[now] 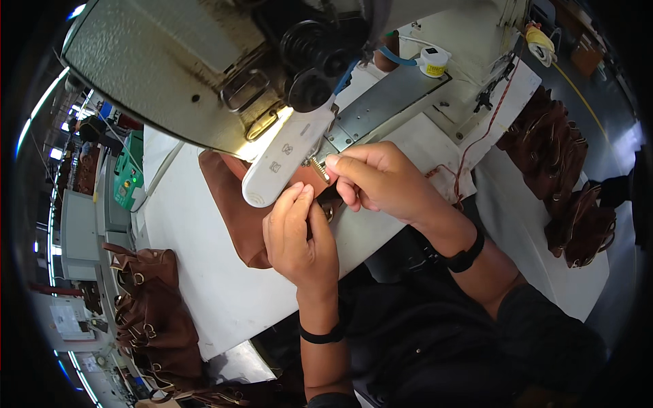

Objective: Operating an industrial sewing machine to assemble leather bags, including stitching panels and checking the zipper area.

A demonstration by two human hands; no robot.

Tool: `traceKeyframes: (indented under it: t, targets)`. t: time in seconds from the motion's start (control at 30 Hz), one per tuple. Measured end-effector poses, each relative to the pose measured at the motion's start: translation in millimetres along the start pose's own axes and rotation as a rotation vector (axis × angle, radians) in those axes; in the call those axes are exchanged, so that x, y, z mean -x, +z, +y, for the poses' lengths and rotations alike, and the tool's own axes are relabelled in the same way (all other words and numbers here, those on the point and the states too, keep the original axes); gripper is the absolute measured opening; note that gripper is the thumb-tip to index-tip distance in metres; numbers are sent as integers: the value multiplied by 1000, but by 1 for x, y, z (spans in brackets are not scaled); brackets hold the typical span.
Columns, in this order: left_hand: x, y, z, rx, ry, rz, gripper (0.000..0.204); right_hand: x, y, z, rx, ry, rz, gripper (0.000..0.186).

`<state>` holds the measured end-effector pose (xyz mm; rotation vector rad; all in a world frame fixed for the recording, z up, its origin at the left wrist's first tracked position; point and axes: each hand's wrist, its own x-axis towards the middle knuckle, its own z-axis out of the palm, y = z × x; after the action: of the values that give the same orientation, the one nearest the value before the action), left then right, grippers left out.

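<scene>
A brown leather bag piece (235, 214) lies under the head of a sewing machine (163, 61). At its edge shows a short strip of gold teeth, like a zipper (320, 170). My left hand (299, 234) is closed, its fingertips pressed on the leather just below that strip. My right hand (384, 178) makes a pinch with thumb and forefinger beside the strip's upper end; what sits between those fingertips is hidden or too small to make out. A pale rounded arm (279, 163) with small icons hangs over the leather and covers part of it.
Brown leather bags are piled at the left (156, 319) and more bags (551, 149) at the right. A white worktable (197, 258) surrounds the metal machine bed (391, 102). Behind stand a white round container (433, 62) and a red twisted cord (493, 122).
</scene>
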<state>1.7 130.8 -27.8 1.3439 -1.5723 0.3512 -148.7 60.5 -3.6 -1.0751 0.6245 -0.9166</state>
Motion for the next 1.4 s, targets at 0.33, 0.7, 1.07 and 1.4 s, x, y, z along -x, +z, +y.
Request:
traceKeyframes:
  t: [0.33, 0.7, 1.07, 1.4]
  targets:
    - [-3, 2, 0, -65, 37, 58, 27, 1, 11, 17, 93, -100, -7, 20]
    - [-20, -14, 1, 7, 100, -119, 31, 9, 34, 23, -208, -17, 196, 24]
    - [-24, -10, -1, 22, 49, -96, 25, 3, 37, 19, -146, -43, 205, 25]
    - [-31, -9, -2, -17, 7, -111, 22, 8, 34, 3, -274, 88, 182, 24]
